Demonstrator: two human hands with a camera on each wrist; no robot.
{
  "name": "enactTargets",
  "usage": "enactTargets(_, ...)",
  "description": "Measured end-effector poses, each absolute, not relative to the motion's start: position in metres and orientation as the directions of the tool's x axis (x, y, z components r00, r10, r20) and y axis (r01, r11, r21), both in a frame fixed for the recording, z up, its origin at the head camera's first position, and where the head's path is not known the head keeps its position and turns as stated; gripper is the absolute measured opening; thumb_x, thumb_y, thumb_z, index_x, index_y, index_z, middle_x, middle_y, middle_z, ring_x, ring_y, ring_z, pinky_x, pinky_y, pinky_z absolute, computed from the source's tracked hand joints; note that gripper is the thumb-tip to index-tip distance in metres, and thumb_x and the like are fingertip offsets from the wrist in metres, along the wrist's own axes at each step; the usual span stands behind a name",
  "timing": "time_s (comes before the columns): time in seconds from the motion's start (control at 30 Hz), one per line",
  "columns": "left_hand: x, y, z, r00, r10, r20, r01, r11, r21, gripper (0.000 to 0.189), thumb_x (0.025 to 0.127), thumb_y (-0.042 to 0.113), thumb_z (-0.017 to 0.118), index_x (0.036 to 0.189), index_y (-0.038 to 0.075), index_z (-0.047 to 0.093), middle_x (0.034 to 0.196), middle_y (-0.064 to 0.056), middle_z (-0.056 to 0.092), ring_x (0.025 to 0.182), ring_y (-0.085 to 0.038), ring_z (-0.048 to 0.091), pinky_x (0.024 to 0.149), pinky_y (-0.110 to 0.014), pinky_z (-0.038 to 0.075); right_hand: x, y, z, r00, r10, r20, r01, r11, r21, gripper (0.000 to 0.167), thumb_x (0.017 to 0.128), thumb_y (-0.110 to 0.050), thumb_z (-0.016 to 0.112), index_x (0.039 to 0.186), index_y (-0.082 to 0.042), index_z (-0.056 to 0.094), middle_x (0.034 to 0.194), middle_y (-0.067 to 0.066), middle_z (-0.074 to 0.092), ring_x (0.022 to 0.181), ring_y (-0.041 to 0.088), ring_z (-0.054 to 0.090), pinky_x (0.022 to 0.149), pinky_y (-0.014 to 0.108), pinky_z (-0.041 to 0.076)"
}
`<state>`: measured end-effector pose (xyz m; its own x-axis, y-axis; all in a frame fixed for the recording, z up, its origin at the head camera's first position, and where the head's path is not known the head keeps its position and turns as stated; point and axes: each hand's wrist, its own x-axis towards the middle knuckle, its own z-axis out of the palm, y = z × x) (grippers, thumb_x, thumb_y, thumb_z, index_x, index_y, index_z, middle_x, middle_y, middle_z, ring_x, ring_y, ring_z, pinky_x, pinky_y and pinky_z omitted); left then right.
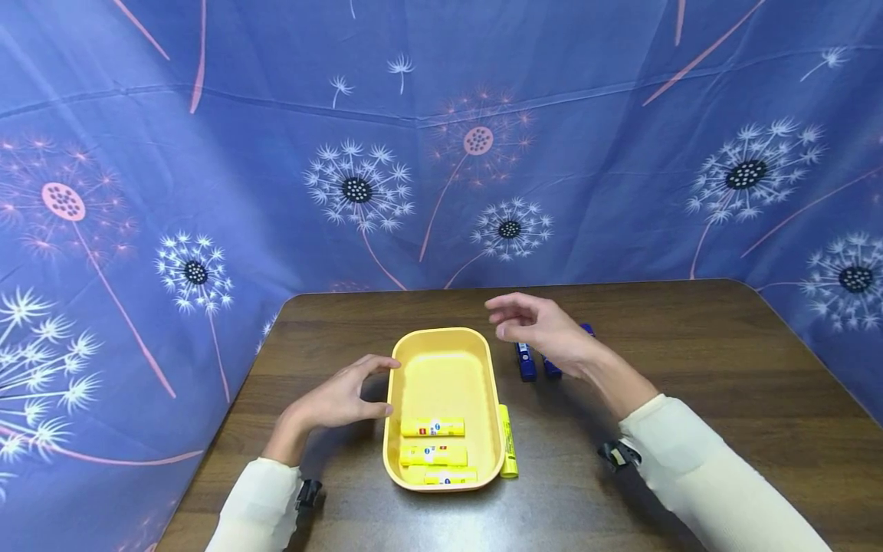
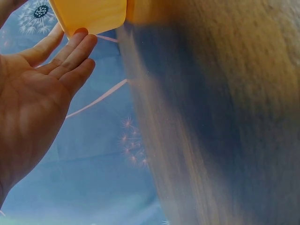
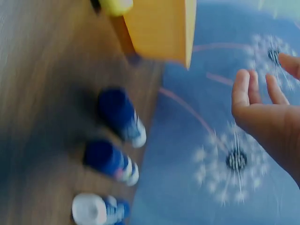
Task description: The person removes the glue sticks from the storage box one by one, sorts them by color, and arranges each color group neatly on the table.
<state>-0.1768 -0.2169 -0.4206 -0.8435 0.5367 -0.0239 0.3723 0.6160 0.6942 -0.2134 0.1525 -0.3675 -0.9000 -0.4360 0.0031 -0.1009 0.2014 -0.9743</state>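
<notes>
Yellow plastic was seen in the head view as a tray (image 1: 441,376), set on the brown wooden table (image 1: 690,345), well nearer than the blue cloth (image 1: 593,169) patterned with dandelions. Yellow tubes (image 1: 433,456) with printed labels were laid crosswise in the near half of the tray, and a single yellow tube (image 1: 508,442) was placed outside, just beside its right wall. The tray's left rim was met by the left hand (image 1: 338,399), its thumb and fingers spread apart and nothing pinched. The right hand (image 1: 541,330) was held to the right of the tray's far end, fingers slightly bent and apart, with nothing gripped. Blue tubes (image 1: 526,364) were partly hidden beneath it. Both forearms were covered by white sleeves (image 1: 724,483).

From the left wrist, the tray's wall was seen with the left fingertips set against it, the palm opened out.

From the right wrist, where much was blurred, three blue tubes were shown lying side by side on the table, apart from the tray; the right hand was raised clear of them, its fingers loose.
</notes>
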Motion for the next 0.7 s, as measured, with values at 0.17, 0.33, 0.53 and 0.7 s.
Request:
enactTargets(0.17, -0.177, -0.218, -0.422, -0.845, 0.534, -0.033, 0.36, 0.613, 0.703, 0.067, 0.087, 0.021, 0.081, 0.146, 0.007, 0.052, 0.15, -0.012, 0.054, 0.143, -0.035, 0.051, 0.118, -0.059, 0.039, -0.208, 0.117, -0.378, -0.832, -0.554, -0.035, -0.078, 0.18, -0.981, 0.046, 0.095, -0.004, 0.068, 0.14, -0.004, 0.058, 0.13, 0.02, 0.062, 0.109, 0.02, 0.064, 0.095, 0.03, 0.057)
enactTargets(0.33, -0.177, -0.218, -0.423, -0.848, 0.529, -0.031, 0.36, 0.617, 0.7, 0.067, 0.086, 0.022, 0.081, 0.145, 0.008, 0.052, 0.149, -0.011, 0.054, 0.142, -0.034, 0.052, 0.118, -0.059, 0.04, -0.203, 0.093, -0.388, -0.794, -0.606, -0.052, -0.087, 0.199, -0.976, 0.041, 0.094, -0.001, 0.068, 0.135, -0.004, 0.063, 0.121, 0.013, 0.066, 0.104, 0.019, 0.064, 0.089, 0.027, 0.056)
enactTargets(0.53, -0.179, -0.218, -0.424, -0.847, 0.531, -0.024, 0.365, 0.613, 0.701, 0.067, 0.086, 0.022, 0.081, 0.145, 0.008, 0.053, 0.148, -0.01, 0.055, 0.141, -0.034, 0.053, 0.118, -0.058, 0.041, -0.199, 0.07, -0.401, -0.713, -0.698, -0.067, -0.111, 0.207, -0.972, 0.042, 0.092, 0.001, 0.068, 0.133, -0.003, 0.064, 0.122, 0.022, 0.065, 0.101, 0.022, 0.067, 0.088, 0.025, 0.055)
enactTargets(0.7, -0.18, -0.219, -0.423, -0.843, 0.537, -0.016, 0.375, 0.609, 0.699, 0.068, 0.085, 0.026, 0.081, 0.144, 0.008, 0.054, 0.148, -0.009, 0.056, 0.14, -0.033, 0.053, 0.118, -0.057, 0.041, -0.195, 0.055, -0.412, -0.647, -0.756, -0.099, -0.134, 0.24, -0.961, 0.042, 0.088, 0.004, 0.066, 0.13, 0.005, 0.063, 0.121, 0.031, 0.063, 0.097, 0.019, 0.066, 0.081, 0.021, 0.055)
